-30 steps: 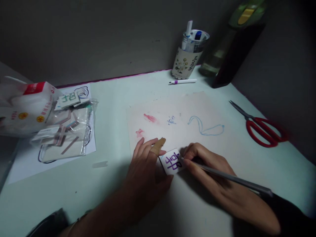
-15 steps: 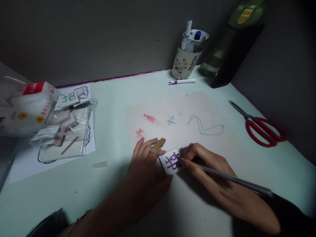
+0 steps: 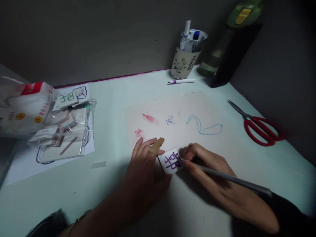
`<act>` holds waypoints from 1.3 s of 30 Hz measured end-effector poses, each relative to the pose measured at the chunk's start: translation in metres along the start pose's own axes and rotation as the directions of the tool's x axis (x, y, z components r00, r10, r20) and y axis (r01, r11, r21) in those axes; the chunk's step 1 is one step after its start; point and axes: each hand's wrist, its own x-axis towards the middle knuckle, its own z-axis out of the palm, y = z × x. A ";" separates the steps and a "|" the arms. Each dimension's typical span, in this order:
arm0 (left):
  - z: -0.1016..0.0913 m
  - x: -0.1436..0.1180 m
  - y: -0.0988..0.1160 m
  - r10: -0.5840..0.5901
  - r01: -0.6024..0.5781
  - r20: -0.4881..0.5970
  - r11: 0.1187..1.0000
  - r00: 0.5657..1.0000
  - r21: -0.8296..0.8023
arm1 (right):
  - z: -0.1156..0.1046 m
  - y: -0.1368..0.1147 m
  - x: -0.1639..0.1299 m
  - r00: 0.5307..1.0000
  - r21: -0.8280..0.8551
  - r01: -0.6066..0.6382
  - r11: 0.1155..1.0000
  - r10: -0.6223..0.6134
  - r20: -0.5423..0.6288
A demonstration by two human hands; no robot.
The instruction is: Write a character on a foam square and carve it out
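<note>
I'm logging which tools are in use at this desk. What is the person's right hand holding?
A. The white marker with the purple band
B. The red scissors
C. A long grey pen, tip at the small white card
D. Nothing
C: the right hand grips a long grey pen with its tip at the small white card, while the red scissors and the white marker lie untouched on the desk.

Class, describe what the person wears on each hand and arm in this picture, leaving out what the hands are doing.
The left hand is bare apart from a tan plaster wrapped around one finger, with a thin bracelet at the wrist. The right hand is bare, and a dark sleeve covers that forearm.
</note>
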 end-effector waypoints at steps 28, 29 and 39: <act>0.000 0.001 -0.001 0.009 -0.009 -0.001 1.000 1.000 0.006 | -0.002 -0.001 -0.001 1.000 -0.001 0.004 1.000 -0.004 -0.001; 0.000 0.001 -0.001 0.010 -0.010 -0.003 1.000 1.000 0.006 | -0.001 0.000 -0.001 1.000 -0.002 0.001 1.000 -0.001 -0.003; 0.000 0.002 0.000 0.003 -0.003 0.005 1.000 1.000 0.009 | -0.001 0.001 -0.002 1.000 0.013 -0.001 1.000 0.001 0.006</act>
